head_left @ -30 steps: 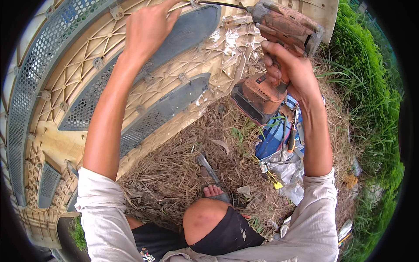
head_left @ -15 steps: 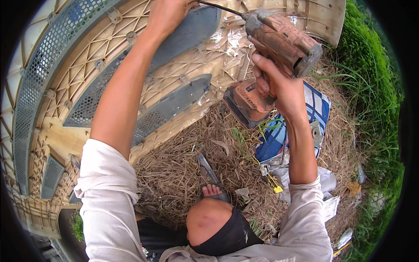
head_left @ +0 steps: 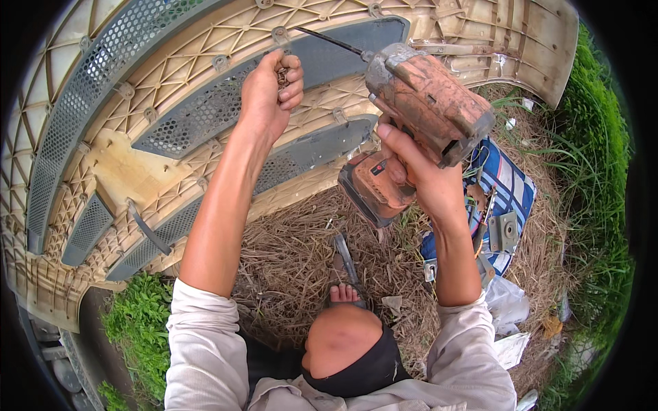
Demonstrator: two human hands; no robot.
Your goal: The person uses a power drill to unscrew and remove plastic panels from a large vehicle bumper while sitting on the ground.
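Note:
My left hand [head_left: 264, 99] is curled, palm partly up, around several small rusty screws [head_left: 283, 78], beside the back of a big plastic panel [head_left: 445, 27]. My right hand [head_left: 428, 178] grips a worn, dirty orange cordless power driver [head_left: 421, 96] by its handle, battery at the bottom. Its long dark bit [head_left: 331, 41] points up-left across a grey inset [head_left: 360, 51] of the panel; whether the tip touches anything, I cannot tell. The cream panel has webbed ribs, mounting tabs and grey perforated mesh strips [head_left: 96, 68].
My bent bare knee [head_left: 340, 339] and sandaled foot [head_left: 343, 293] are below, on dry straw [head_left: 281, 260]. At right lie a blue plaid bag [head_left: 510, 212] with tools and metal fittings, and crumpled plastic [head_left: 504, 305]. Green grass [head_left: 589, 171] and weeds [head_left: 140, 329] border the sides.
My left hand has come down from the bit's tip toward me, turning to show curled fingers. The driver has moved a little down and left. My view has shifted, showing more panel.

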